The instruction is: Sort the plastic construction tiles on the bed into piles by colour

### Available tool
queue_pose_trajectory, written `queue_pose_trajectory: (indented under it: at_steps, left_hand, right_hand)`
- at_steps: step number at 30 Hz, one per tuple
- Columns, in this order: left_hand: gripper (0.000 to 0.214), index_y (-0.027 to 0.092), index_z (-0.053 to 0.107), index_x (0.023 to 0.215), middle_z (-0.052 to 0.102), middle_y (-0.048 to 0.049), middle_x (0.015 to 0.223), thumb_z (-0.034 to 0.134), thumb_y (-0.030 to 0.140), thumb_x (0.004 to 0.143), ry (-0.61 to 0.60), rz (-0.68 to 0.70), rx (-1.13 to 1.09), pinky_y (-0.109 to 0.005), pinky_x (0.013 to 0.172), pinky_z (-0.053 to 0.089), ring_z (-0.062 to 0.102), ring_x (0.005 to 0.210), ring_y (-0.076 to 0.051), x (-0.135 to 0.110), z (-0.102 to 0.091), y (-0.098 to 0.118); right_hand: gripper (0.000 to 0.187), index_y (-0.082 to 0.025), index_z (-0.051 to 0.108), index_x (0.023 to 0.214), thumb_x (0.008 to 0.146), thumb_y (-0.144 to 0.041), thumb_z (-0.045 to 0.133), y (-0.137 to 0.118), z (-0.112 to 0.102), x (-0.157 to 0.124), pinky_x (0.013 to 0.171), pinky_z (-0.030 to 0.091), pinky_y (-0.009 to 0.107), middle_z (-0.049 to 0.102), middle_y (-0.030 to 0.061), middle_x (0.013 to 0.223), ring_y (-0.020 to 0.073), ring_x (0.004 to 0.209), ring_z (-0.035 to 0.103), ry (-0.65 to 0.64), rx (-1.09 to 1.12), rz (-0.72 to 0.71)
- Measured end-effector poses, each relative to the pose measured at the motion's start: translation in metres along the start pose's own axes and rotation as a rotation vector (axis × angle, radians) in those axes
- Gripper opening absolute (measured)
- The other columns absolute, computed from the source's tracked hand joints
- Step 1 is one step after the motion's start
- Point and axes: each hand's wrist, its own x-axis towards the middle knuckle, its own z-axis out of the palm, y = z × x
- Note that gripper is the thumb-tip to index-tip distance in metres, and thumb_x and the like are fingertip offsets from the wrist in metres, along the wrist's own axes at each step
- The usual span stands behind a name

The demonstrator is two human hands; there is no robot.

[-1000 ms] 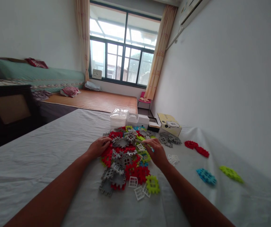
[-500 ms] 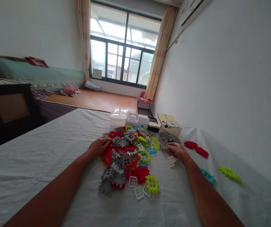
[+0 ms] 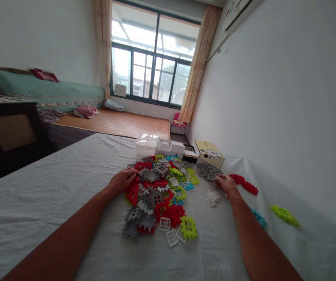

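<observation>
A heap of interlocking plastic tiles (image 3: 159, 191), red, grey, green, blue and white, lies on a white sheet (image 3: 68, 203). My left hand (image 3: 123, 181) rests on the heap's left edge, fingers curled over red and grey tiles. My right hand (image 3: 228, 184) is out to the right, between a small grey tile pile (image 3: 208, 171) and a row of red tiles (image 3: 244, 183), fingers bent down; what they touch is hidden. A few white tiles (image 3: 212, 198) lie just left of that hand.
Sorted tiles lie on the right: blue (image 3: 258, 218) and green (image 3: 285, 216). A clear plastic box (image 3: 147, 144), small white boxes (image 3: 173, 147) and a printed carton (image 3: 210, 154) stand at the sheet's far edge. A wall runs along the right.
My right hand left the middle of the heap and moved right, past the white tiles, to the spot between the grey pile and the red tiles. My left hand stayed put.
</observation>
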Motion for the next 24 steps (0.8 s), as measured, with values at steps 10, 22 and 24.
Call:
queue_pose_trajectory:
  at_steps: [10,22,24]
  left_hand:
    - [0.034,0.022,0.066,0.098,0.065,-0.0039,0.105,0.039,0.038,0.083,0.001,-0.003,-0.006,-0.029,0.089,0.043,0.059,0.098,-0.019,-0.001,0.0,-0.001]
    - [0.034,0.022,0.066,0.097,0.065,-0.0037,0.104,0.039,0.037,0.083,0.006,0.016,-0.002,-0.029,0.089,0.043,0.059,0.097,-0.018,0.0,0.001,-0.002]
    - [0.035,0.022,0.066,0.097,0.065,-0.004,0.104,0.038,0.037,0.083,0.007,0.017,0.004,-0.029,0.089,0.043,0.059,0.097,-0.019,0.0,0.001,-0.001]
  right_hand:
    - [0.016,-0.018,0.054,0.081,0.068,-0.023,0.061,0.011,0.0,0.0,0.058,0.058,0.028,0.064,0.0032,0.069,0.0176,0.064,0.066,0.003,-0.099,-0.073]
    - [0.026,-0.019,0.065,0.088,0.065,-0.029,0.06,0.006,0.001,-0.004,0.077,0.047,0.034,0.067,0.0061,0.09,0.0178,0.071,0.062,-0.079,-0.679,-0.477]
    - [0.028,-0.017,0.065,0.093,0.071,-0.029,0.053,0.002,0.008,-0.008,0.084,0.043,0.037,0.065,0.0088,0.097,0.0196,0.08,0.061,-0.061,-0.713,-0.529]
